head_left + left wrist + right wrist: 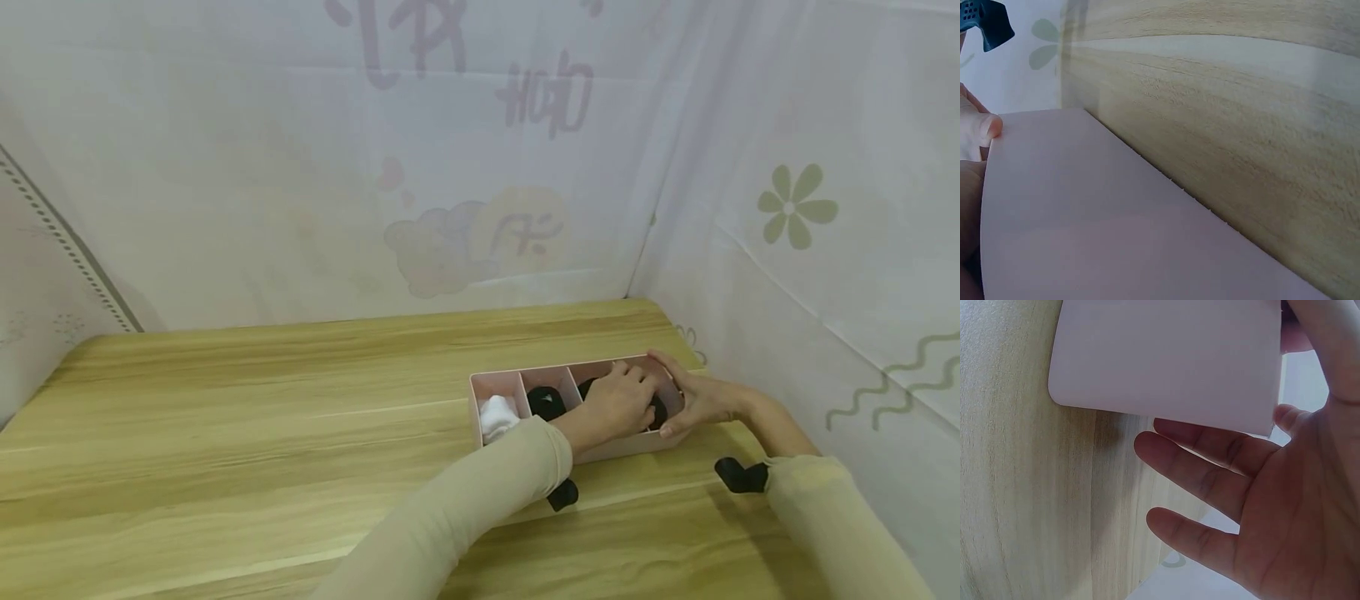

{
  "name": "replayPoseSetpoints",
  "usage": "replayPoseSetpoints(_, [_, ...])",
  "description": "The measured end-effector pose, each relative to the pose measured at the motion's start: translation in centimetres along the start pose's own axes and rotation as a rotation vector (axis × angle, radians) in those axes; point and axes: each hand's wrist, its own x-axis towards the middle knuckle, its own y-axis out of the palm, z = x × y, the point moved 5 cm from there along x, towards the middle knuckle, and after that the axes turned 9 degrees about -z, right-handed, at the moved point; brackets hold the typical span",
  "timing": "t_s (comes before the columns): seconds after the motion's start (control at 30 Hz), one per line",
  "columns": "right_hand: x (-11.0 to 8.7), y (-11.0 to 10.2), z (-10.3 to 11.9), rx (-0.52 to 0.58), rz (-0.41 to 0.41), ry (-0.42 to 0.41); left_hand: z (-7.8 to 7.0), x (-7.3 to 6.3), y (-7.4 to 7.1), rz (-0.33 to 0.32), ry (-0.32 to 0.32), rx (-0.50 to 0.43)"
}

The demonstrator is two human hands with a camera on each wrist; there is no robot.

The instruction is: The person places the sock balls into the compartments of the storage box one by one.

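Observation:
A long pink box (633, 446) with compartments stands on the table. My left hand (617, 402) reaches down into its right part, over black bundled cloth (659, 412); the fingertips are hidden. My right hand (701, 400) spans the box's right end, thumb at the front corner and a finger at the back one. In the right wrist view its other fingers (1194, 478) lie straight and spread beside the end wall. A white cloth bundle (497, 417) fills the leftmost compartment, and a black rolled bundle (546, 402) sits in the one beside it.
The wooden table (225, 450) extends to the left and in front of the box. Behind it hangs a pale printed cloth (300, 167), with another cloth wall (840, 275) close on the right. Black wrist devices (741, 476) hang below both forearms.

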Motion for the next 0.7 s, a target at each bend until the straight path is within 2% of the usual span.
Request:
replayPoseSetpoints(0.13, [0.2,-0.2,-0.1,-0.007,0.005,0.007,0.1,-0.1,0.0,0.027,0.000,0.016])
replayPoseSetpoints(0.27, [0.2,-0.3,-0.4,-0.027,0.006,0.011,-0.2,-0.5,0.0,0.047,0.042,0.046])
replayPoseSetpoints(0.43, [0.1,-0.2,-1.1,-0.039,0.002,0.014,0.2,-1.5,-0.2,0.005,0.104,0.052])
replayPoseSetpoints(0.57, [0.1,-0.3,-1.7,-0.050,-0.014,-0.002,1.9,-3.2,-1.0,-0.066,0.100,-0.067])
replayPoseSetpoints(0.7, [-0.2,-0.7,-2.1,-0.094,-0.070,-0.036,5.1,-6.0,-2.3,-0.154,0.077,-0.202])
